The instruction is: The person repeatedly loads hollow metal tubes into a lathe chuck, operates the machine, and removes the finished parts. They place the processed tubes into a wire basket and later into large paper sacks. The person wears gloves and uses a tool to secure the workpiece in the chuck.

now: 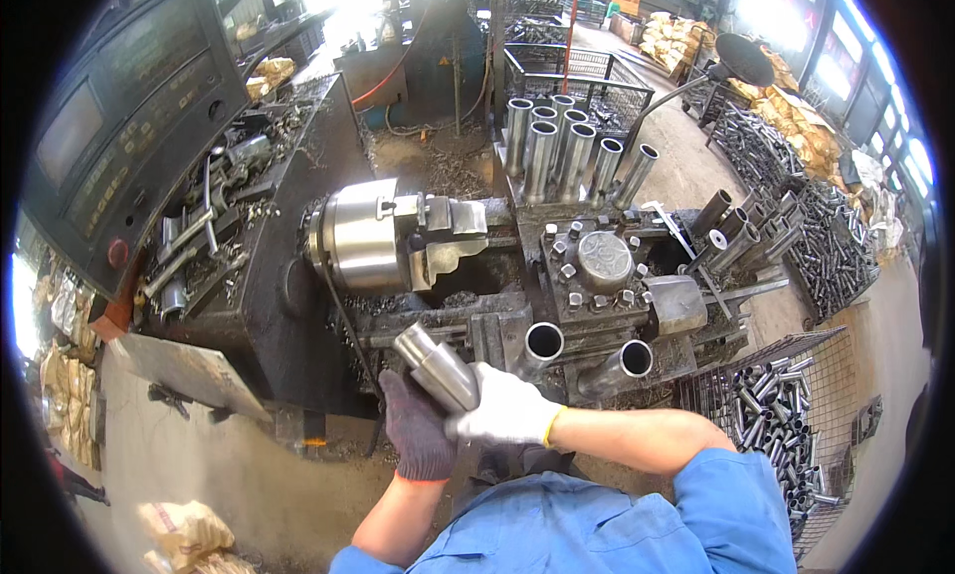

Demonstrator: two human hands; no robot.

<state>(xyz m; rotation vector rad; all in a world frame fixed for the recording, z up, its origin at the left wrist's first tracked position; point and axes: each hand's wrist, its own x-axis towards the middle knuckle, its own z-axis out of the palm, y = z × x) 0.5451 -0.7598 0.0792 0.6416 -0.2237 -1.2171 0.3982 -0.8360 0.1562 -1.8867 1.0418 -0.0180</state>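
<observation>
1 stepped metal cylinder [436,367] is held tilted at 7 o'clock from the middle of the view, its narrower end pointing between 10 and 11 o'clock. The white-gloved right hand [509,407] grasps the wider lower end. The dark-gloved left hand [420,425] lies along the cylinder's 7 o'clock side; whether its fingers are gripping, I cannot tell.

From the cylinder, 1 lathe chuck [363,238] sits at 11 o'clock, apart from it. At 1 o'clock, 8 metal tubes [573,161] can be counted, standing close together with open ends up. At 3 o'clock, 2 more tubes [603,378] stand beyond the right hand, a gap between them. At 2 o'clock come 1 round-topped tool post [605,259], then 1 caliper [668,228], then several darker tubes [744,246], overlapping too much to count. Farther out at 3 o'clock, 1 wire basket [834,420] holds many short metal pieces [781,405], too jumbled to count. At 10 o'clock is 1 control panel [124,136] with 1 red button [117,253].
</observation>
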